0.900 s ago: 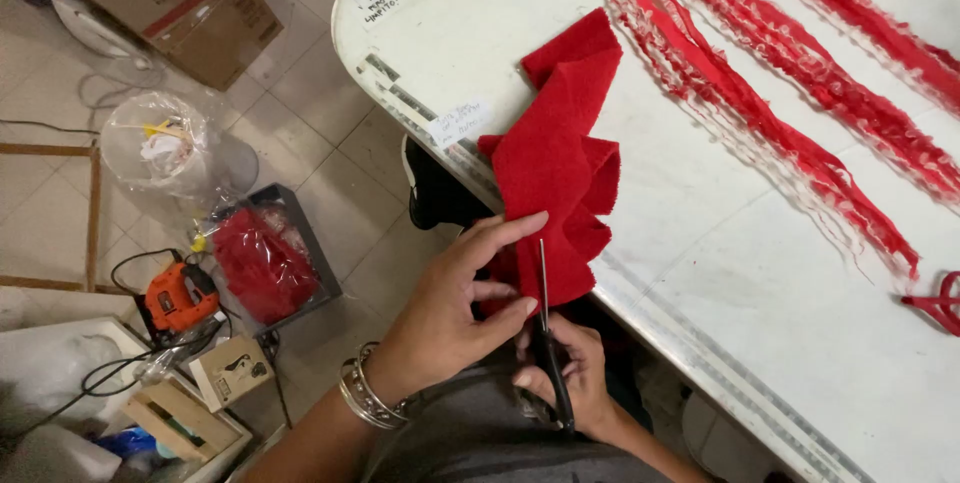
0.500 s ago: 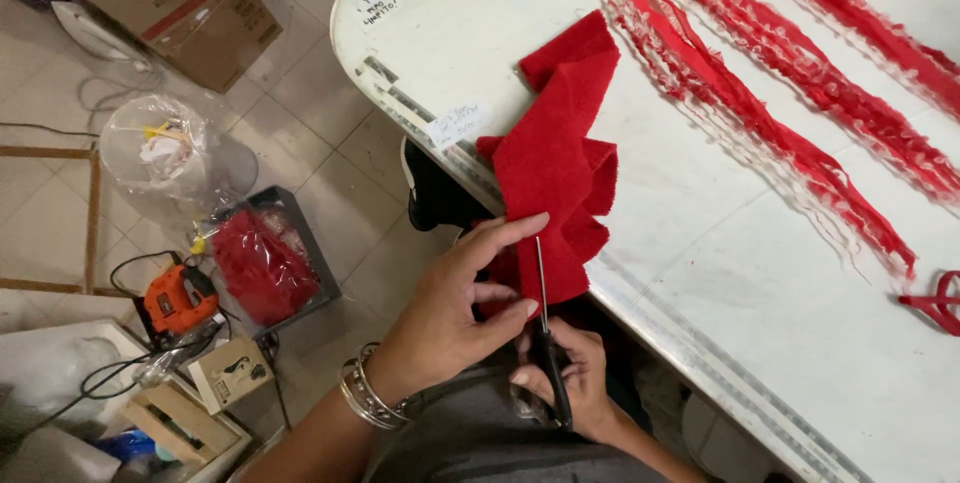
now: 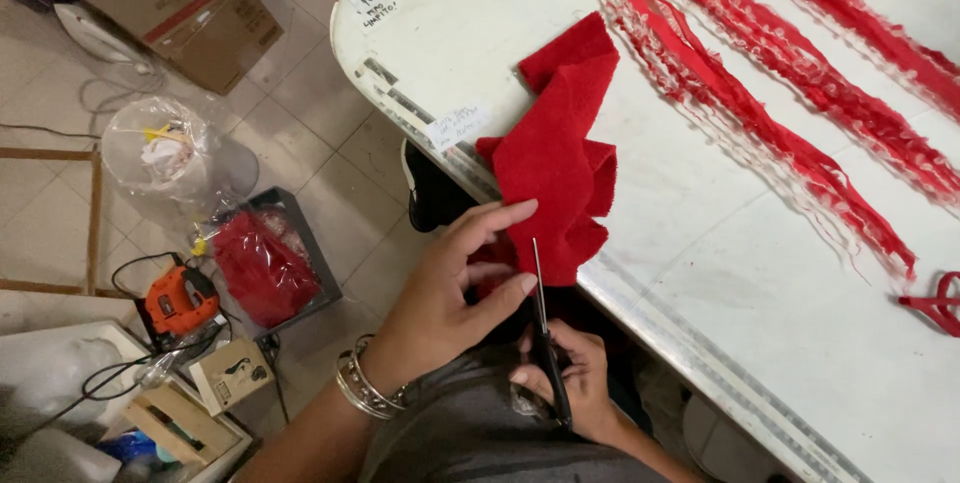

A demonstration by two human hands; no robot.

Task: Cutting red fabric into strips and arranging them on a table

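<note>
Red felt piece (image 3: 555,158) hangs over the white desk (image 3: 700,243) edge; my left hand (image 3: 455,293) pinches its lower corner; my right hand (image 3: 575,383), grip closed on the scissors (image 3: 543,333), aims the blades upward into the cloth, just beside the left fingers.

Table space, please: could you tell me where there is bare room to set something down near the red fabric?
The white table is bare between the red cloth and the frilly red strips, and in the near stretch below the strips. The corner left of the cloth has room beside paper labels. The table edge is crowded, where the left hand and right hand work the scissors.
</note>
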